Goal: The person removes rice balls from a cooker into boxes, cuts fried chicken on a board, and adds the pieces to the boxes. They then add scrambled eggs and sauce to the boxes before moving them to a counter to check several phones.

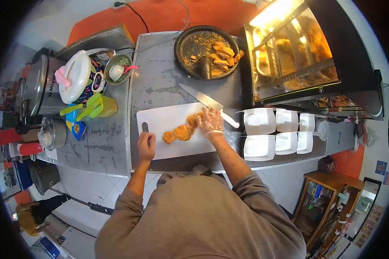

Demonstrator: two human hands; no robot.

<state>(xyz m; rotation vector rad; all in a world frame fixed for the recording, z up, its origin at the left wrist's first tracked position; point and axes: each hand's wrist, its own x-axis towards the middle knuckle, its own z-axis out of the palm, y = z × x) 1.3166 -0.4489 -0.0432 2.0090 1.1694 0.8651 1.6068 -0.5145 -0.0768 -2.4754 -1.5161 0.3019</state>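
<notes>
A white cutting board (157, 123) lies on the metal counter in front of me, with pieces of orange-brown fried chicken (178, 133) across its middle. My right hand (211, 121), in a clear plastic glove, grips the right end of the chicken. Just beyond that hand rests a knife (202, 96), its blade pointing away to the left and its white handle over the board's right edge. My bare left hand (146, 146) is closed, fingers curled, over the board's left side below the handle slot. I see nothing in it.
A dark stone mortar (180, 56) holding cut pieces and crumbs stands at the back. White containers (258, 121) line the right side, below a lit food warmer (289, 56). Leftward are a green jug (103, 106), a metal bowl (124, 60) and a pot (56, 131).
</notes>
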